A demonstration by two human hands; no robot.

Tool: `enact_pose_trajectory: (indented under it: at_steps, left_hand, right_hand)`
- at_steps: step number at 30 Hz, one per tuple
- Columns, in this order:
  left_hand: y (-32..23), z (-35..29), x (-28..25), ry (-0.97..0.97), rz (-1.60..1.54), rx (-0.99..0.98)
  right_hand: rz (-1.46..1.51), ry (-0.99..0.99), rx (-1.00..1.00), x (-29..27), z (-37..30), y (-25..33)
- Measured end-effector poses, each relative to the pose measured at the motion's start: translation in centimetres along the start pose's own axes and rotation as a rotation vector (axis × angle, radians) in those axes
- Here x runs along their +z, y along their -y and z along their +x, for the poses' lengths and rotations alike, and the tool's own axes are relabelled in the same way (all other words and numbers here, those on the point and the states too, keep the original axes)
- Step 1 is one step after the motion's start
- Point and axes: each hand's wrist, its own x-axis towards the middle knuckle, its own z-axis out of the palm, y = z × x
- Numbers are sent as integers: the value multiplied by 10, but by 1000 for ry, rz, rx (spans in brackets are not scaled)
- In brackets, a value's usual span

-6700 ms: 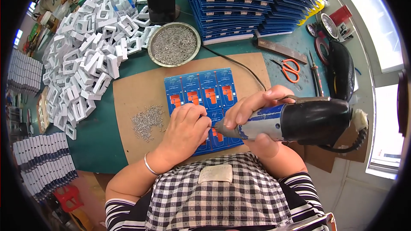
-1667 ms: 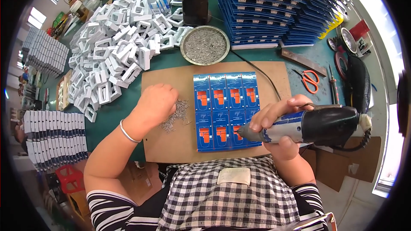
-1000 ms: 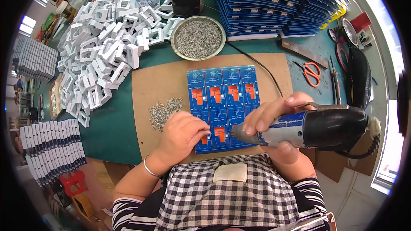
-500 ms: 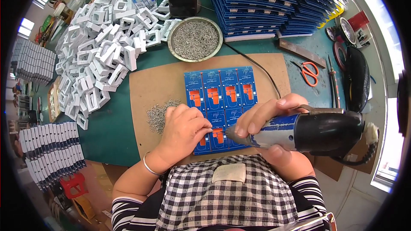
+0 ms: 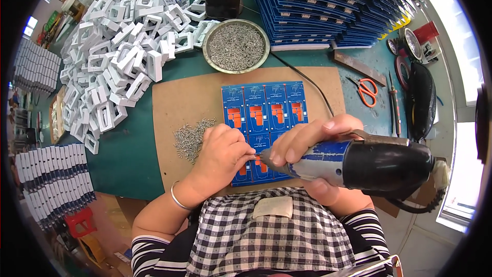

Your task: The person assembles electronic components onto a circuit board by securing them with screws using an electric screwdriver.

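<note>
At centre, the left hand [image 5: 221, 151] pinches its fingertips [image 5: 249, 152] together; right of centre, the right hand [image 5: 319, 134] grips, fingers [image 5: 290, 143] curled above the thumb [image 5: 320, 189].

The blue panel [image 5: 263, 129] looks glossy, the painted power tool [image 5: 353, 165] scuffed.

bright windows [image 5: 465, 169], right | green tabletop [image 5: 123, 161] | red stool [image 5: 80, 222], lower left | pale floor [image 5: 417, 243], lower right

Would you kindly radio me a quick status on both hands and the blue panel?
Right hand gripping power tool. Left hand pinched near tool tip, contents too small to tell. Blue panel on brown board; hands, tool partly covering it.
</note>
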Motion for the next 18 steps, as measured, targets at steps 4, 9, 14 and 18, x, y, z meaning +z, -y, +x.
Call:
enact_pose_trajectory:
  at_steps: [4,9,14,18]
  left_hand:
    - [1,1,1,-15,-13,15]
    - [4,-3,-1,-19,-30,7]
    - [6,-7,3,-53,-62,2]
    - [6,-7,6,-57,-78,6]
  right_hand:
    - [-6,27,-26,3,5,-2]
    - [-57,6,168,17,10,2]
    - [73,22,88,18,3,-6]
    - [-35,63,79,18,7,-10]
